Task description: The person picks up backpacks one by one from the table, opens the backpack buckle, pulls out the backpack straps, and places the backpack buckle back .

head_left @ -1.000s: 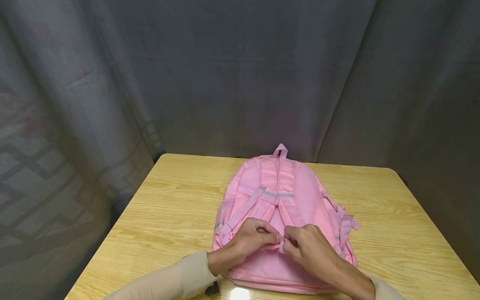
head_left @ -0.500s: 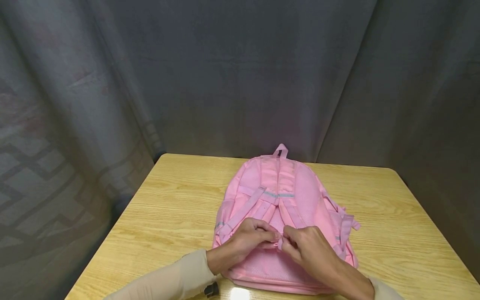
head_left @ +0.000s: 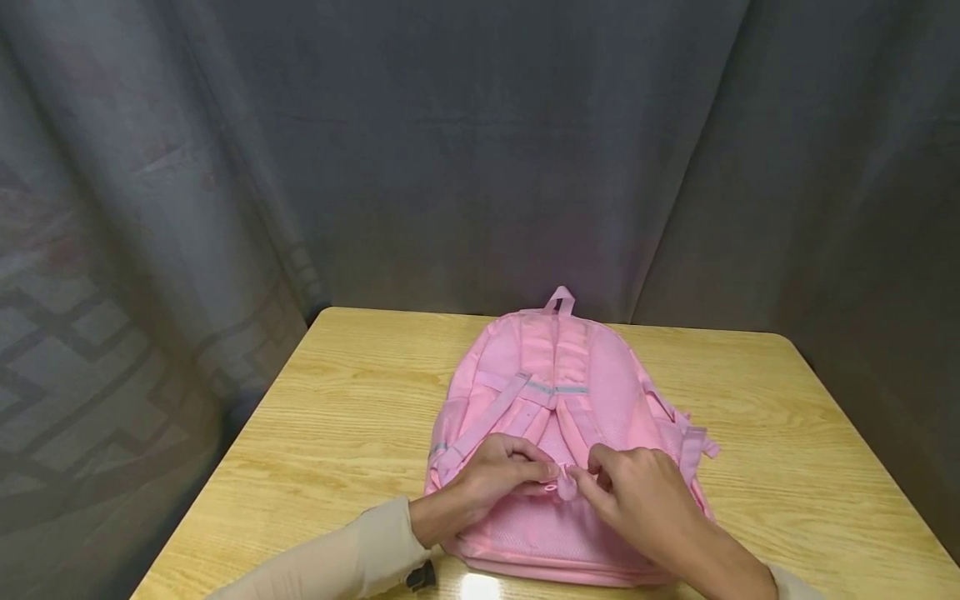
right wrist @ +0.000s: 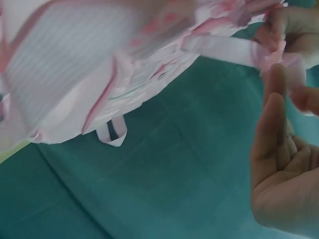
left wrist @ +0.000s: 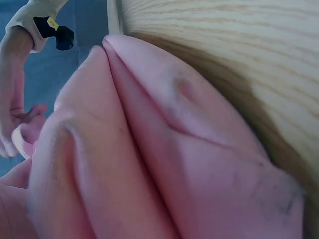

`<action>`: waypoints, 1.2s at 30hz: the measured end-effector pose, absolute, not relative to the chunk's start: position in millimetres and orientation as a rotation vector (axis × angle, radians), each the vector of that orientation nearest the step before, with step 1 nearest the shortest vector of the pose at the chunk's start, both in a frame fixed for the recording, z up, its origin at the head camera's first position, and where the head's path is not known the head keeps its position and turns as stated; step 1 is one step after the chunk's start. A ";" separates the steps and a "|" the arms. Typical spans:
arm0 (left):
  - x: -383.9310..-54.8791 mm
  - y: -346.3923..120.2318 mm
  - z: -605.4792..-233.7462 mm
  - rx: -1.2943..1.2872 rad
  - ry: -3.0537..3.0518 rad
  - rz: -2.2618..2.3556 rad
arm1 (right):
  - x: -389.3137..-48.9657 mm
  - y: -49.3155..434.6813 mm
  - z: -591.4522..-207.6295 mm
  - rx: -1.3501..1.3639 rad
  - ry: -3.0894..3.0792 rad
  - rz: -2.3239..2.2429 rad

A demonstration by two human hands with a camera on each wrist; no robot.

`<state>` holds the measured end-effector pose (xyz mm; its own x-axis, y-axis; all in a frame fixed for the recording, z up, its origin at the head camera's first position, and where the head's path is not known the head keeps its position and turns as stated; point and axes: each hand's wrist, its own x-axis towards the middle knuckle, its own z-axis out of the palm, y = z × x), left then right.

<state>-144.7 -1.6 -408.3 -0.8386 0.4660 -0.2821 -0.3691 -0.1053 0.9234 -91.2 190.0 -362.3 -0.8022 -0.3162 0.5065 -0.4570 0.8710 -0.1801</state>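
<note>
A pink backpack [head_left: 540, 533] lies on the table with its shoulder-strap side up. Over its lower middle, my left hand [head_left: 498, 477] pinches a small pink plastic buckle [right wrist: 278, 54] between thumb and fingers. Webbing strap [right wrist: 224, 49] runs from the bag to this buckle. My right hand [head_left: 648, 496] faces it from the right, thumb and index finger on the short looped strap end [head_left: 567, 485]. In the right wrist view the strap end sits between these fingertips. Pink fabric fills most of the left wrist view and hides much of the left hand there.
The wooden table [head_left: 360, 400] shows on both sides of the bag. Grey curtains [head_left: 480, 167] hang behind and at the sides. A carry loop [head_left: 561, 298] stands up at the bag's top, and a loose side strap [head_left: 699, 446] sticks out on the right.
My right hand has shifted slightly to the right and its index finger has lifted a little, so more of the looped strap end shows. The left hand and the bag stay nearly still.
</note>
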 end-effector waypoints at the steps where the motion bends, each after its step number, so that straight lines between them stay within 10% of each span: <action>1: -145.0 -2.0 -408.1 0.106 1.625 1.988 | -92.6 192.0 -362.3 0.553 -2.577 0.393; 17: -144.1 -8.8 -407.5 0.146 1.596 1.946 | -119.4 213.4 -396.0 0.943 -2.761 1.295; 36: -148.5 -18.5 -405.9 0.177 1.529 1.923 | -119.0 219.3 -394.6 0.927 -2.698 1.322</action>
<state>-148.5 -18.5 -405.9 -0.7697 0.5689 -0.2898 -0.4105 -0.0933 0.9071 -119.0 219.3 -394.6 -0.8261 -0.5070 0.2460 -0.5051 0.4725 -0.7223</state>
